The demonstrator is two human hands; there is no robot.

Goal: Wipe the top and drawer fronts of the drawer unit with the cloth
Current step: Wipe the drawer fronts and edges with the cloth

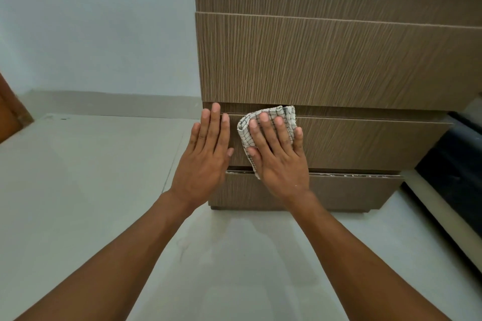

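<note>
While the left hand (206, 156) is lying flat and spread against the left edge of the drawer unit (339, 60), the right hand (280, 156) is pressing the cloth (271, 118) onto a drawer front. The cloth is white with a thin dark check, folded into a small pad, and it is sitting on the upper left part of the third drawer front (365, 143), counted from the top. Its upper edge is reaching into the dark gap under the second front (326, 60), and its lower corner is showing below the palm, near the gap above the lowest front (352, 190).

The right fingers (264, 122) are stretched out and lying flat on the cloth, with the thumb at its left side; they are pressing it, not closing around it. The left fingers (215, 122) are also straight and released, holding nothing, and their tips are coming up to the bottom edge of the second front. The two hands are just beside each other, with a narrow strip of wood showing between them.

The unit is brown with a fine vertical grain, and four fronts are showing in this view; the second one is standing out further than the others. Only a thin strip of its top is showing at the upper border. The unit is standing on a pale floor (78, 190) in front of a light wall (91, 21). At the right, a dark object (459, 164) is standing near the unit; I cannot tell what it is
</note>
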